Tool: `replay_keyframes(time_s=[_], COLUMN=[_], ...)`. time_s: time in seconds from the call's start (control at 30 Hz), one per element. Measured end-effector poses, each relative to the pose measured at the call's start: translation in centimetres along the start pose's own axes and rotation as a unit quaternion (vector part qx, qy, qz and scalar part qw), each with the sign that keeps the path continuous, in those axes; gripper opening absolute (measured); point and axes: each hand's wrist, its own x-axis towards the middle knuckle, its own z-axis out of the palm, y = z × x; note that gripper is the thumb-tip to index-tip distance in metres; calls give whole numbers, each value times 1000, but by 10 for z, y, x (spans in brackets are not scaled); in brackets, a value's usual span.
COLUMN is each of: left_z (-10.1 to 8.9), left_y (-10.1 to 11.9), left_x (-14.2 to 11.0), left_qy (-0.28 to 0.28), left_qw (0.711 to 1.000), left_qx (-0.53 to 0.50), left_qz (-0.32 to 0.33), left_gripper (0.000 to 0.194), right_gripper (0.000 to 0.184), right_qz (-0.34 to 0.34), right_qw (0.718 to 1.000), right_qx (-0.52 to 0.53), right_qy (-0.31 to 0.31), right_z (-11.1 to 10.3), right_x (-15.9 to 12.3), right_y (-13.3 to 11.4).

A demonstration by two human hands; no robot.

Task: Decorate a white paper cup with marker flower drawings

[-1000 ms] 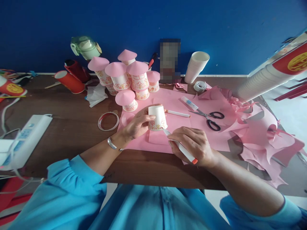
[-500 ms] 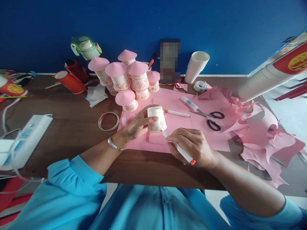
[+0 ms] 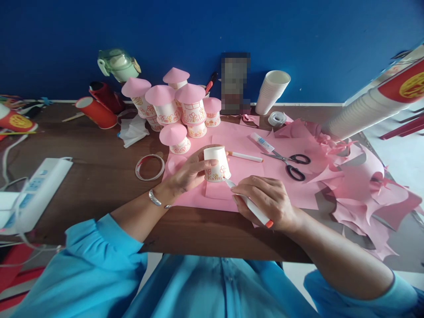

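My left hand (image 3: 195, 170) is wrapped round a white paper cup (image 3: 215, 155), held upside down with its rim at the bottom. Orange and yellow flowers and grass strokes are drawn along the cup's lower part. In my right hand (image 3: 265, 198) is a white marker (image 3: 254, 211) with an orange end. The marker's tip meets the cup near its rim, on the right side. Beneath both hands lies pink paper (image 3: 238, 170), and a second white marker (image 3: 247, 157) rests on it just behind the cup.
Several decorated cups with pink cone roofs (image 3: 189, 93) stand behind the left hand. Scissors (image 3: 291, 165), a glue tube (image 3: 262, 142) and pink scraps (image 3: 361, 190) lie to the right. A tape roll (image 3: 149, 168) and a power strip (image 3: 41, 194) are at left; stacked white cups (image 3: 273, 90) stand behind.
My right hand and the marker have shifted slightly right and up, so the tip sits a little higher on the cup. My left hand and the cup have hardly moved.
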Motion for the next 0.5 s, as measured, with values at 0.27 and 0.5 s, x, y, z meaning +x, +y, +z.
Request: replay_keyframes(time_s=[0.27,0.5], left_z=[-1,-1], left_y=[-2,0], left_x=[1,3], left_qy=[2,0], left_qw=[1000,999], left_qx=[-11,-31], left_qz=[3,23], left_gripper=[60,53], right_gripper=[17,19], right_qz=[2,4], right_qw=[1000,1000], right_qx=[7,10], right_qy=[-14,11], right_z=[0,-2], right_x=[0,0], right_y=[-1,-1])
